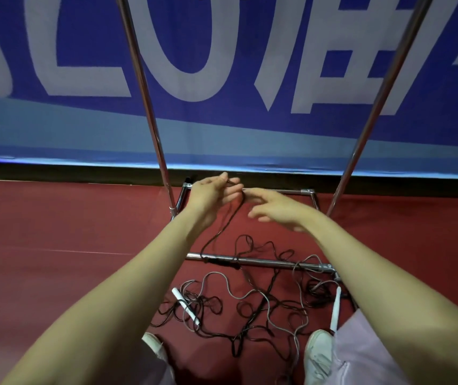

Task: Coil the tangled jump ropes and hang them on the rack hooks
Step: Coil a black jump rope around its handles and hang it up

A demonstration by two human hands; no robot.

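A black jump rope (223,226) runs up from a tangle on the red floor to my left hand (211,194), which holds it between thumb and fingers at about rack-base height. My right hand (273,208) hovers beside it with fingers spread and loose, its fingertips near the rope. The tangled pile (253,301) mixes black and grey ropes. A white handle (185,305) lies at its left, another white handle (335,309) at its right. A black handle (221,260) lies over the rack's front bar (266,262). The rack's hooks are out of view.
Two chrome uprights of the rack (150,107) rise on either side of my hands. A blue banner (222,65) with pale lettering hangs behind. My white shoes (318,354) stand at the near edge of the pile.
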